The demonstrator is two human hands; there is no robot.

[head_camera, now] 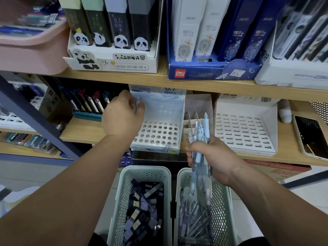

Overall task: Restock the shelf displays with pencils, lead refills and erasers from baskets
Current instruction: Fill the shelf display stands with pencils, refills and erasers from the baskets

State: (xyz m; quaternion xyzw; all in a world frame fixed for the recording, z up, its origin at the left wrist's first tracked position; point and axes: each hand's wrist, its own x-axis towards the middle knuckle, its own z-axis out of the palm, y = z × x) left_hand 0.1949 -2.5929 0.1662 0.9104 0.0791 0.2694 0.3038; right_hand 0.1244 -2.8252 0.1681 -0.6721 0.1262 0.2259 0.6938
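Observation:
My right hand point(212, 158) grips a bundle of pale blue mechanical pencils point(201, 137), held upright over the right basket point(225, 206). My left hand point(122, 116) reaches into the white display box with round holes point(158, 134) on the lower shelf and pinches one clear pencil point(137, 103) at the box's back left. The holes of that box stand vacant. The left basket point(122, 192) holds dark and lilac lead refill packs. More pencils lie in the right basket.
A second white display tray with slots point(245, 132) sits to the right, a small divided box point(191, 119) between them. A phone point(310, 135) lies at the shelf's right end. Panda lead boxes point(113, 55) and blue Deli boxes point(213, 68) fill the upper shelf.

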